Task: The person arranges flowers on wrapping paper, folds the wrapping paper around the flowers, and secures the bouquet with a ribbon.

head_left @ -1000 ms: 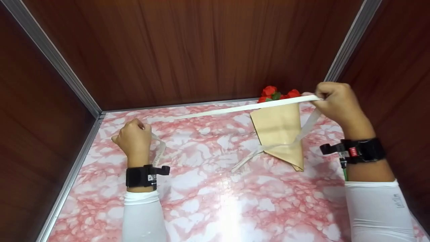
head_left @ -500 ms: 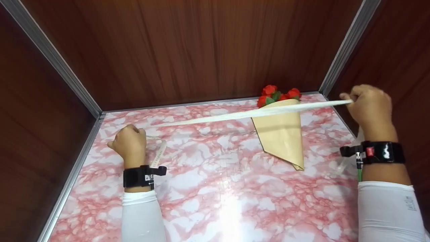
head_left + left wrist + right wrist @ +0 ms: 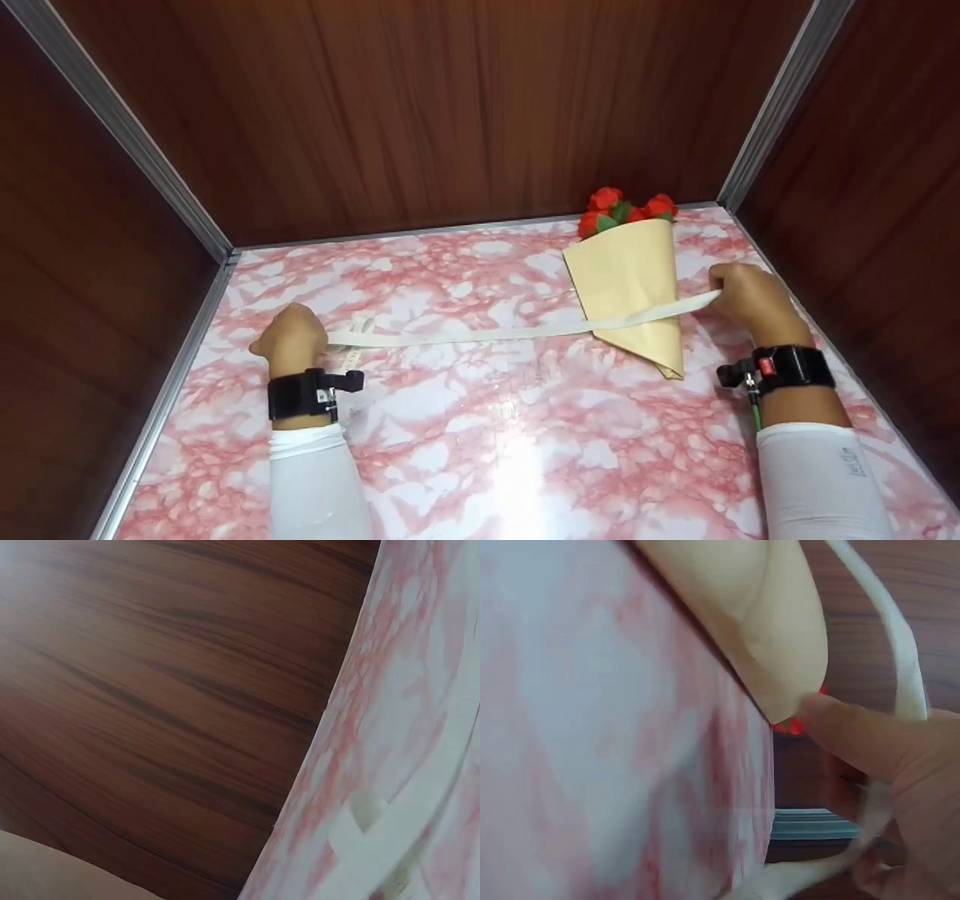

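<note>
A long pale ribbon [image 3: 480, 335] stretches between both hands in the head view, sagging slightly. My left hand [image 3: 294, 337] grips its left end, and a loose printed tail hangs beside that hand. At the other end my right hand [image 3: 754, 300] pinches the ribbon; the right wrist view shows the ribbon [image 3: 907, 675] passing through the curled fingers with a tail below. The ribbon crosses in front of the lower part of a bouquet wrapped in tan paper [image 3: 626, 277]. Red flowers [image 3: 606, 199] with green leaves stick out of the paper's top.
The bouquet lies at the back right on a pink-and-white marbled table [image 3: 450, 435]. Dark wood panels [image 3: 450, 112] stand at the back and both sides, joined by grey metal rails [image 3: 784, 97].
My right hand went outward to the right, then came back left and down. The left hand lowered slightly. The ribbon dropped from the bouquet's upper part to its lower part.
</note>
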Demonstrator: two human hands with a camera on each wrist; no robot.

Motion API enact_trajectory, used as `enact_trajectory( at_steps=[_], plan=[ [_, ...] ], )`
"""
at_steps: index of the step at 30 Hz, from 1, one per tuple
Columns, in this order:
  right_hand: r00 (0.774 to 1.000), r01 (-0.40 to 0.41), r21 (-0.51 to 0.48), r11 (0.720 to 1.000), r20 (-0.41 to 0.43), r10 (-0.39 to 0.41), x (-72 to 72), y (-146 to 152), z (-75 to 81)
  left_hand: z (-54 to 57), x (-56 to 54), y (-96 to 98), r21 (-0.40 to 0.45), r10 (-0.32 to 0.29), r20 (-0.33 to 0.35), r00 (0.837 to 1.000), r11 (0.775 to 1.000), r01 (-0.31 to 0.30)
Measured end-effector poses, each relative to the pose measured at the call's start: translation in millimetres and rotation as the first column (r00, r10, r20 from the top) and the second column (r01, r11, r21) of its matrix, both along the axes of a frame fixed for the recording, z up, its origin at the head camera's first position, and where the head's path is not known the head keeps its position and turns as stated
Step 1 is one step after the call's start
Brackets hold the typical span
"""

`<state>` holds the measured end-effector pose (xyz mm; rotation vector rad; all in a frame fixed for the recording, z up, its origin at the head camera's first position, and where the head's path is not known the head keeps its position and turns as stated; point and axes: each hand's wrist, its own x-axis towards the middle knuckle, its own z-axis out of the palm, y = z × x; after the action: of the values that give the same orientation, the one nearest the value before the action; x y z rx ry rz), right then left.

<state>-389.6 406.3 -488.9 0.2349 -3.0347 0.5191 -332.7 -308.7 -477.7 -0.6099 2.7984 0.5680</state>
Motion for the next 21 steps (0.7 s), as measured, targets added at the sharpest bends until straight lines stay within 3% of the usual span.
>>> enact_trajectory(
  at_steps=[3, 5, 8, 11, 13, 16, 19, 21],
  plan=[
    [0.98, 0.004, 0.006, 1.0, 0.197, -0.005, 8.7, -4, 7.2, 0.5, 4.6, 4.5, 0.082, -0.102, -0.064, 0.993, 0.991, 0.107],
    [0.964, -0.01, 0.036, 0.999, 0.266, 0.0, 15.4, -9, 17.5, -0.6, 5.7, 10.6, 0.151, -0.168, -0.136, 0.976, 0.97, 0.188],
    [0.959, -0.032, 0.044, 0.999, 0.281, 0.018, 22.1, -25, 32.8, -3.7, 2.7, 26.5, 0.262, -0.221, -0.193, 0.956, 0.927, 0.268],
    [0.979, -0.033, -0.001, 0.999, 0.2, 0.032, 16.7, -51, 39.7, -8.0, -3.3, 44.0, 0.292, -0.272, -0.201, 0.941, 0.9, 0.323],
    [0.986, -0.012, -0.058, 0.998, 0.168, 0.022, 7.8, -65, 38.1, -11.1, -6.5, 54.8, 0.284, -0.309, -0.201, 0.93, 0.89, 0.357],
    [0.984, 0.058, -0.142, 0.988, 0.173, -0.033, -6.2, -75, 27.2, -15.9, -10.9, 66.6, 0.236, -0.392, -0.212, 0.895, 0.868, 0.436],
    [0.955, 0.156, -0.193, 0.969, 0.28, -0.098, -14.0, -70, 14.9, -19.1, -12.7, 74.3, 0.212, -0.447, -0.209, 0.87, 0.848, 0.486],
    [0.924, 0.213, -0.222, 0.952, 0.363, -0.121, -16.0, -65, 7.1, -20.7, -13.5, 78.2, 0.206, -0.465, -0.209, 0.861, 0.839, 0.503]
  ],
)
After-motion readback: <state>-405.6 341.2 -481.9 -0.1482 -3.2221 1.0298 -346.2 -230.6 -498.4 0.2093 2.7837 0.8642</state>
